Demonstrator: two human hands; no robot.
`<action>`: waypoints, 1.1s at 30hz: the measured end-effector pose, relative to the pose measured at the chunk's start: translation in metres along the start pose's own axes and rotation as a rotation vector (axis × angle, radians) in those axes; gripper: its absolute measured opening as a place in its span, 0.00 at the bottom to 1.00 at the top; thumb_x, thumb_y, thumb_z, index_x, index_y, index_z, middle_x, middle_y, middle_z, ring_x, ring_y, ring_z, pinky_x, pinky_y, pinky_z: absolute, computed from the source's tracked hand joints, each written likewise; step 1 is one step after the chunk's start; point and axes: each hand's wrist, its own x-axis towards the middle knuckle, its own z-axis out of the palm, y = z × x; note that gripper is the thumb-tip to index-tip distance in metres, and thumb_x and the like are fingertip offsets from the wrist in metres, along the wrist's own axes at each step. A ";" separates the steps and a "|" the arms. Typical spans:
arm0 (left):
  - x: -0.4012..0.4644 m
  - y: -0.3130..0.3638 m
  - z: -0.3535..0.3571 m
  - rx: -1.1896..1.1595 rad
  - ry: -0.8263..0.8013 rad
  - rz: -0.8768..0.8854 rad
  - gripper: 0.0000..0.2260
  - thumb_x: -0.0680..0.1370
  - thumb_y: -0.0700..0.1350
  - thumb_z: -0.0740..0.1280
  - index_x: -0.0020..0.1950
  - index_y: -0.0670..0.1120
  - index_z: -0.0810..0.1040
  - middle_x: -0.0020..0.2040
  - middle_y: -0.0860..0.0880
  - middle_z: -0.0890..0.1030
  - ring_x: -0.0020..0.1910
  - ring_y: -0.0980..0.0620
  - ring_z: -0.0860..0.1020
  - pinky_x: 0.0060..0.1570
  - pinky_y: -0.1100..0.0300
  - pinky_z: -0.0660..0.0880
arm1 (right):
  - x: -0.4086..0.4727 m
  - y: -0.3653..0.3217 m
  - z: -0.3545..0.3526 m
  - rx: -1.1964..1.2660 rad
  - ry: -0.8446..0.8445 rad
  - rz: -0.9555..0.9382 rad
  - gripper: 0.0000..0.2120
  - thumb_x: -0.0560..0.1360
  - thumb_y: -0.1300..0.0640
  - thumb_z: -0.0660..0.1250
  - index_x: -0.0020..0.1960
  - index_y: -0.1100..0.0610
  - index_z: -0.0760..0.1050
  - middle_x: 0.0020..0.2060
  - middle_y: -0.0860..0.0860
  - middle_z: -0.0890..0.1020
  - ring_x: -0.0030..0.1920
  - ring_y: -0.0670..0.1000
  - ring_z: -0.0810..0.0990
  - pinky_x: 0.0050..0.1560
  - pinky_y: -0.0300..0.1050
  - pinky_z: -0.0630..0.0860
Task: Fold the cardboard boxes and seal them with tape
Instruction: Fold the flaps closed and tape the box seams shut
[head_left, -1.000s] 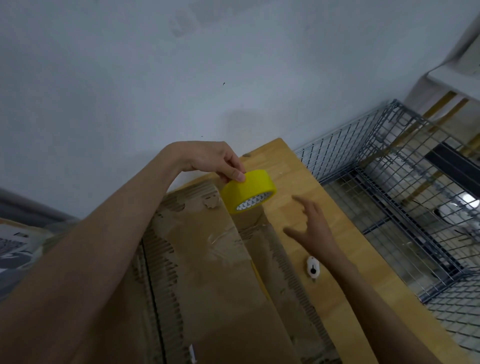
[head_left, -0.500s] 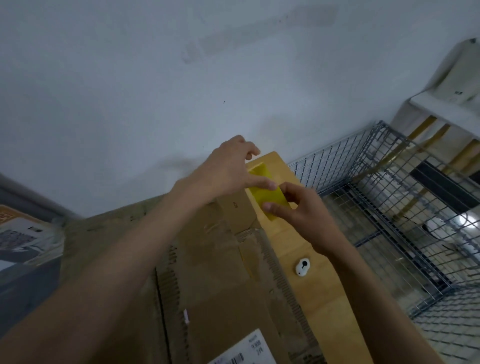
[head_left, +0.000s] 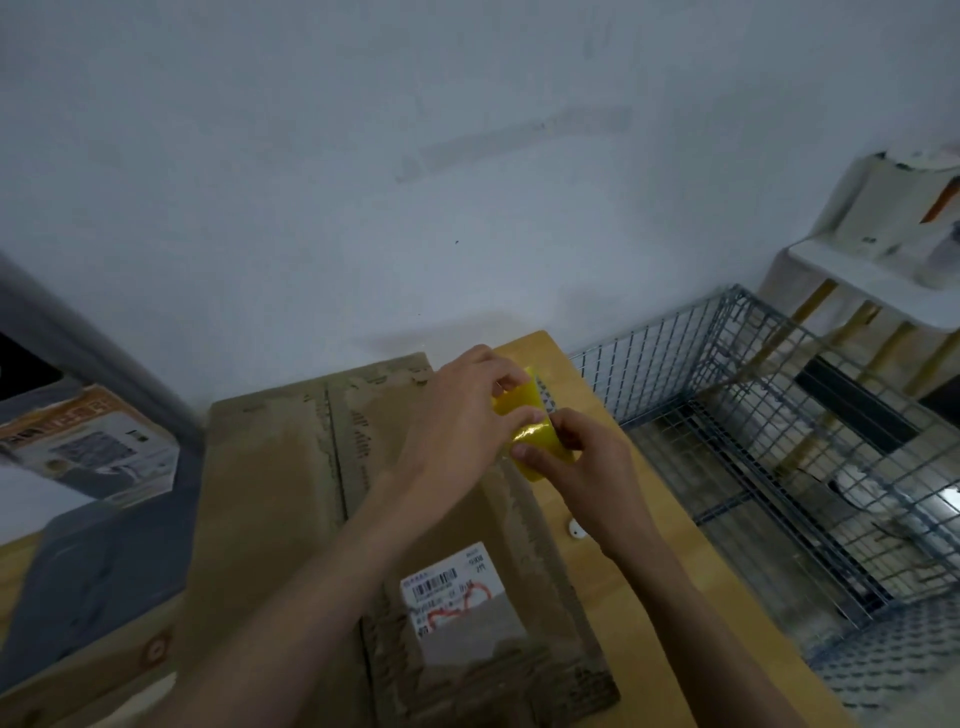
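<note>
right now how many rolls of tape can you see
1. The yellow tape roll is held over the far right corner of the cardboard box, gripped by the left hand and the right hand. Others may be hidden behind the arms.

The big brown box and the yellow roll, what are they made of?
The box looks like matte brown corrugated cardboard: torn patches show ribbed lines. The yellow roll, gripped by both hands, left and right, seems to be glossy plastic tape, since light glints off it.
</note>
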 end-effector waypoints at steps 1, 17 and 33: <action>-0.004 0.004 -0.001 -0.041 0.021 -0.009 0.08 0.75 0.50 0.75 0.52 0.51 0.84 0.48 0.57 0.79 0.45 0.60 0.77 0.44 0.69 0.73 | -0.005 -0.002 -0.002 -0.006 -0.006 -0.007 0.09 0.72 0.54 0.76 0.42 0.56 0.77 0.34 0.50 0.78 0.36 0.46 0.75 0.35 0.39 0.69; -0.078 0.034 0.016 -0.149 0.115 0.023 0.07 0.83 0.38 0.60 0.47 0.48 0.68 0.45 0.53 0.72 0.43 0.55 0.71 0.38 0.62 0.65 | -0.073 -0.019 -0.032 0.034 0.012 -0.062 0.21 0.79 0.59 0.68 0.68 0.45 0.65 0.31 0.51 0.75 0.30 0.43 0.71 0.31 0.36 0.67; -0.095 0.055 0.008 -0.393 -0.151 -0.022 0.09 0.74 0.41 0.76 0.46 0.46 0.77 0.40 0.53 0.79 0.34 0.64 0.74 0.38 0.68 0.72 | -0.122 0.008 -0.070 0.035 -0.086 -0.100 0.03 0.83 0.58 0.63 0.51 0.51 0.70 0.31 0.45 0.70 0.32 0.46 0.68 0.32 0.40 0.65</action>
